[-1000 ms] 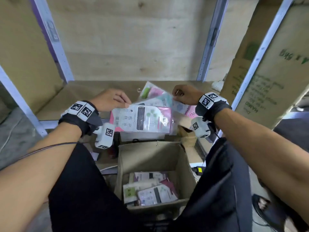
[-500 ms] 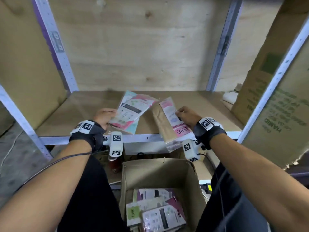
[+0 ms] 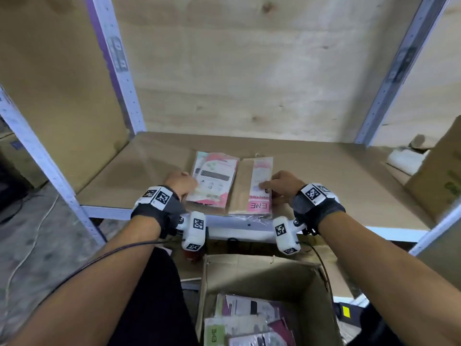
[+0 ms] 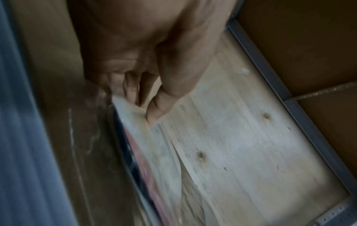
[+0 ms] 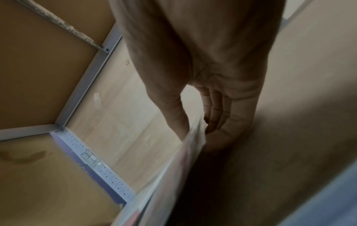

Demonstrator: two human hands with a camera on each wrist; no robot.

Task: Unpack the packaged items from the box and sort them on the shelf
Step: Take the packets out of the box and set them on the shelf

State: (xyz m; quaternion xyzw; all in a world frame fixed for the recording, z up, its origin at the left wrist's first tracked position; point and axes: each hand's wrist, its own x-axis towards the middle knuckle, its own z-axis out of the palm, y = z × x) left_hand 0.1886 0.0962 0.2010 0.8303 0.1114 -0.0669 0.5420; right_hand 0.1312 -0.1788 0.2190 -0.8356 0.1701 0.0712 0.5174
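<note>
- On the shelf board [image 3: 311, 171], near its front edge, two stacks of packaged items lie flat, side by side and touching along their long edges.
- The left stack [image 3: 214, 181] has a pink and white packet on top with a dark strip printed across it; a pale green-edged packet shows under its far left corner.
- The left hand [image 3: 180, 182] holds this stack at its left edge; in the left wrist view the thumb [image 4: 164, 97] lies on top and the fingers [image 4: 131, 90] curl beneath, pinching the packets.
- The right stack [image 3: 252, 188] shows a brown paper half and a pink and white half in clear plastic, with pink lettering at its near end, which overhangs the shelf's front rail a little.
- The right hand [image 3: 283, 182] grips this stack at its right edge; the right wrist view shows the thumb [image 5: 173, 110] above and the fingers [image 5: 216, 110] bent below the packet's edge.
- Below the shelf, nearer the person, an open cardboard box [image 3: 249, 273] stands on the floor with more packets [image 3: 249, 323] lying inside, white, purple and green ones among them.
- At the far right of the shelf leans a large brown carton [image 3: 441, 176] with green print, and a white object [image 3: 404, 159] lies beside it.
</note>
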